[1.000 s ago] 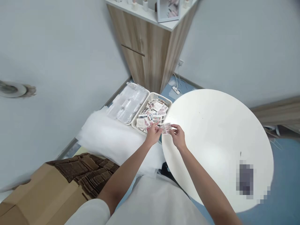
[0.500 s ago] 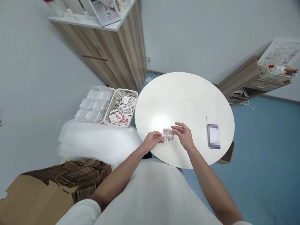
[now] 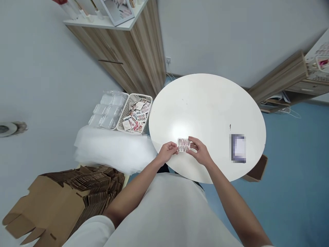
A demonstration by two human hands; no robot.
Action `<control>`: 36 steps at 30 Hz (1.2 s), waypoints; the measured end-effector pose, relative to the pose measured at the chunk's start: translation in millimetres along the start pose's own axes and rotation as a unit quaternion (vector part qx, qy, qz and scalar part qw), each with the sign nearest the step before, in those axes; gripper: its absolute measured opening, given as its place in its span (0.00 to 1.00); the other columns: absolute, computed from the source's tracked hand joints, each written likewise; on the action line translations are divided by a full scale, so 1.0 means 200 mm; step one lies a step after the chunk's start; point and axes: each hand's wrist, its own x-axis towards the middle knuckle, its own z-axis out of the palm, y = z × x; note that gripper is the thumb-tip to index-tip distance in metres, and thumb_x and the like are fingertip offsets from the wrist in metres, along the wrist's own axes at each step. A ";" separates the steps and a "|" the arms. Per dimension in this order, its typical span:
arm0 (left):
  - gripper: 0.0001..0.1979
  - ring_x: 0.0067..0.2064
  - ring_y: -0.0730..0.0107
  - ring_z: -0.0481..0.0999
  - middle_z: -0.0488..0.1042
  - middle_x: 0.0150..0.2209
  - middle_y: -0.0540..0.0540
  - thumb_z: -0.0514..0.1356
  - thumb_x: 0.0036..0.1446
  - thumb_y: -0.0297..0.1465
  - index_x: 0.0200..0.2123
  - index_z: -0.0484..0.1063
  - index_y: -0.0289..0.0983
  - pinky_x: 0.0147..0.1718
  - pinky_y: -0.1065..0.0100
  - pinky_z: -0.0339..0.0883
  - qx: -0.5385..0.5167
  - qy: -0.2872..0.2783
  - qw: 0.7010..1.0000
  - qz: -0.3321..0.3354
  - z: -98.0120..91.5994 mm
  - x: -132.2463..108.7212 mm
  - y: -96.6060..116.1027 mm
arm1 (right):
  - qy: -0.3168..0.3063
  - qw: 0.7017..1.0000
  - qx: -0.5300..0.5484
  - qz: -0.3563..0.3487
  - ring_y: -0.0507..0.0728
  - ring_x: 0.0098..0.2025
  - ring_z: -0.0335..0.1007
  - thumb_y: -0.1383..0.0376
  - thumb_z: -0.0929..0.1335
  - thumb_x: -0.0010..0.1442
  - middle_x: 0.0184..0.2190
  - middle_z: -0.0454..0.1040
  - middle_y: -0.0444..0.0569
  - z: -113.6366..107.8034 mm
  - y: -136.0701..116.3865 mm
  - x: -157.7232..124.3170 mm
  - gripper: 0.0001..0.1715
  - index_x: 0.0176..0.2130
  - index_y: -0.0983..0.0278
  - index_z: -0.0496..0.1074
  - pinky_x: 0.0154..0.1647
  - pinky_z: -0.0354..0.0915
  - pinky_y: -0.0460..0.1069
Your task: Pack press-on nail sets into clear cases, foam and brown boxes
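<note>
Over the near part of the round white table (image 3: 205, 103), a small clear tray of press-on nails (image 3: 183, 144) is held between both hands. The nails lie in two rows, pale and glittery. My left hand (image 3: 167, 152) pinches the tray's left edge with thumb and fingers. On the other side, my right hand (image 3: 199, 151) grips the right edge, thumb low and fingers at the upper corner.
A pixelated rectangular item (image 3: 238, 148) lies at the table's right. To the left stand a basket of printed cards (image 3: 134, 113), clear plastic boxes (image 3: 109, 109), white sheeting (image 3: 115, 147) and flattened cardboard boxes (image 3: 59, 202). A wooden cabinet (image 3: 123, 58) rises behind.
My right hand has shifted from the tray's upper right, fingers raised, to gripping its right edge. My left hand keeps its hold. The camera view has moved slightly.
</note>
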 end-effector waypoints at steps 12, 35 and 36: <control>0.19 0.37 0.69 0.70 0.70 0.36 0.45 0.54 0.51 0.31 0.48 0.64 0.37 0.36 0.67 0.64 0.227 0.092 0.968 0.059 -0.44 0.17 -0.15 | -0.036 0.965 -0.256 -0.037 0.60 0.49 0.62 0.63 0.65 0.52 0.55 0.58 0.55 0.47 0.23 0.30 0.33 0.56 0.61 0.54 0.47 0.64 0.57; 0.24 0.44 0.58 0.66 0.64 0.41 0.39 0.51 0.54 0.32 0.55 0.54 0.34 0.37 0.64 0.59 0.605 0.049 0.787 0.113 -0.63 0.33 -0.20 | -0.032 0.933 -0.359 -0.004 0.62 0.53 0.55 0.65 0.64 0.50 0.54 0.57 0.55 0.69 0.33 0.51 0.31 0.54 0.65 0.57 0.50 0.57 0.58; 0.24 0.44 0.58 0.66 0.65 0.41 0.39 0.51 0.54 0.32 0.55 0.54 0.33 0.37 0.63 0.59 0.611 0.051 0.782 0.114 -0.62 0.32 -0.20 | -0.032 0.932 -0.360 -0.005 0.62 0.53 0.55 0.65 0.64 0.50 0.54 0.57 0.55 0.69 0.33 0.51 0.31 0.54 0.65 0.56 0.50 0.57 0.58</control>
